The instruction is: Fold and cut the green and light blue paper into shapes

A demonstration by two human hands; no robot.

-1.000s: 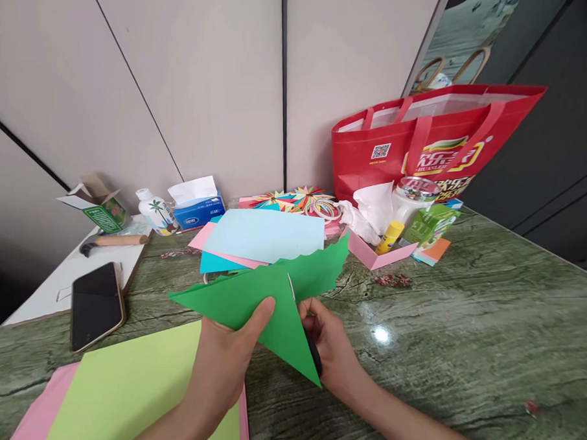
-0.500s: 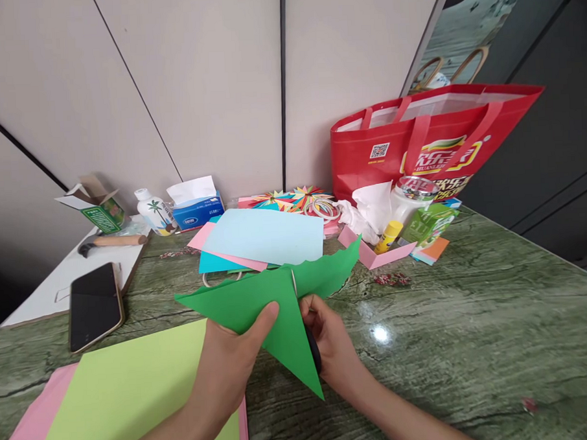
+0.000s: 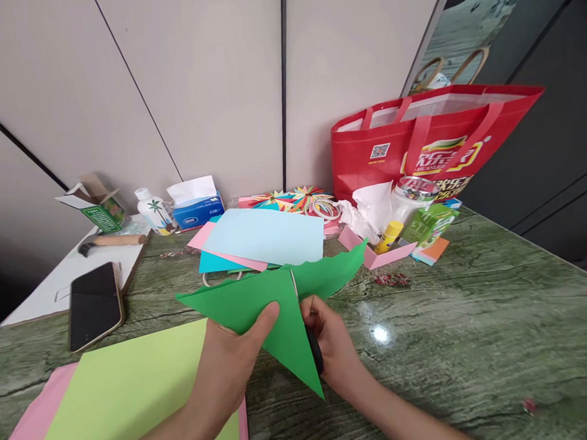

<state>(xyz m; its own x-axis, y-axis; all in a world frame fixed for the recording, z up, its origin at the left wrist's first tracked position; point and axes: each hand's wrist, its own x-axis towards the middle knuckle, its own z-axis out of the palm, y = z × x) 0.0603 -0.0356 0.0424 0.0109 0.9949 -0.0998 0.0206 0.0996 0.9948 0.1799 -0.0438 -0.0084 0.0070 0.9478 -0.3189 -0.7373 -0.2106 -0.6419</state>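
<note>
My left hand (image 3: pixel 236 359) pinches a folded sheet of green paper (image 3: pixel 283 324), thumb on top and fingers hidden underneath. A wavy cut edge runs along the paper's far side, and a strip of it spreads out to the right. My right hand (image 3: pixel 330 341) is closed on black-handled scissors (image 3: pixel 315 350). Their handles are partly covered by the paper and my fingers. A thin piece of blade shows at the cut, where the strip parts from the folded piece.
Yellow-green paper (image 3: pixel 135 382) over pink sheets lies at the near left, beside a phone (image 3: pixel 95 306). Behind the green paper are light blue paper (image 3: pixel 267 234), a tissue box (image 3: pixel 198 213) and a pink paper tray (image 3: pixel 387 258) with a glue stick (image 3: pixel 389 236). A red bag (image 3: pixel 364 168) stands behind.
The cut strip at the right has shifted slightly further right and down. Both hands keep almost the same place and grip.
</note>
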